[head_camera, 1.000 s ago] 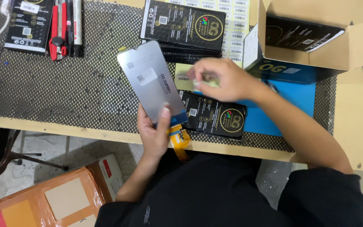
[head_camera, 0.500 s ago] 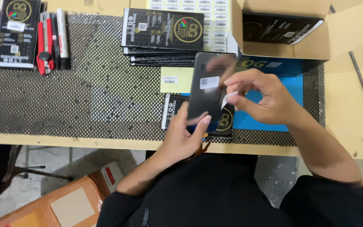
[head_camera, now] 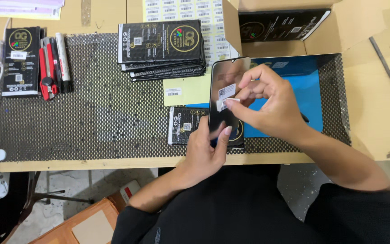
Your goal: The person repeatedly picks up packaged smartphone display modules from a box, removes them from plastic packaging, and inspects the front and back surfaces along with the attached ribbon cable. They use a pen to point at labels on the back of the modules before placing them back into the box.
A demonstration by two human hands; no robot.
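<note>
Left hand (head_camera: pixel 204 151) grips the lower end of a dark glossy panel (head_camera: pixel 224 97), held upright above the desk (head_camera: pixel 91 162) so its face is turned up to the eye. Right hand (head_camera: pixel 267 106) pinches a small white sticker (head_camera: pixel 226 104) against that face, thumb and forefinger closed on it. A flat black packet (head_camera: pixel 181 131) lies directly beneath, with a stack of packets (head_camera: pixel 161 47) behind it.
</note>
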